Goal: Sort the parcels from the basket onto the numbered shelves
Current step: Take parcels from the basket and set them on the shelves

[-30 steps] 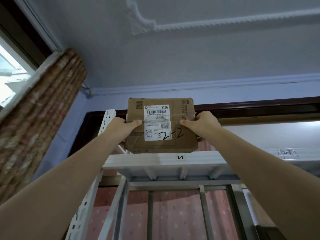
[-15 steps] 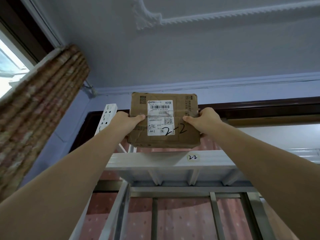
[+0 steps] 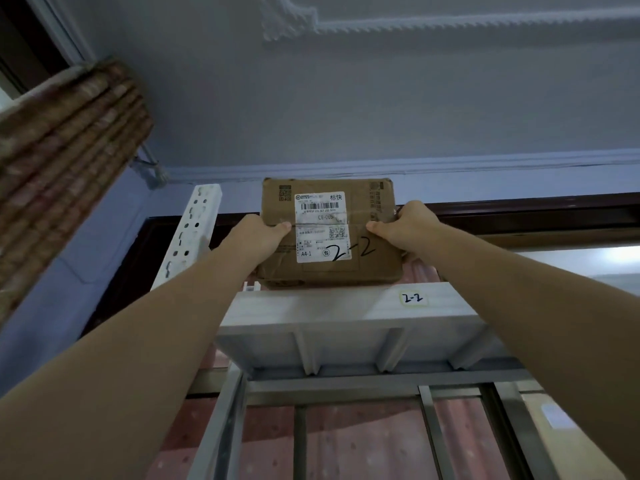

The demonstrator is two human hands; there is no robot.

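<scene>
I saw both hands, left (image 3: 258, 237) and right (image 3: 407, 225), fingers clamped on the sides of a brown cardboard parcel (image 3: 329, 233) marked 2-2, its base at the white top shelf (image 3: 311, 306) tagged 2-2 (image 3: 412, 298). Grey-blue ceiling (image 3: 381, 98) overhead; rolled woven blind (image 3: 65, 140) at left.

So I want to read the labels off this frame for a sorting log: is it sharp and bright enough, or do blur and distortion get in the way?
Head view: dim, flat indoor light with no glare; the handwritten 2-2 on the cardboard parcel and the 2-2 tag on the shelf read clearly, the label's fine print does not; the rolled blind at left is smeared; wide-angle stretch enlarges the forearms near the edges.
</scene>
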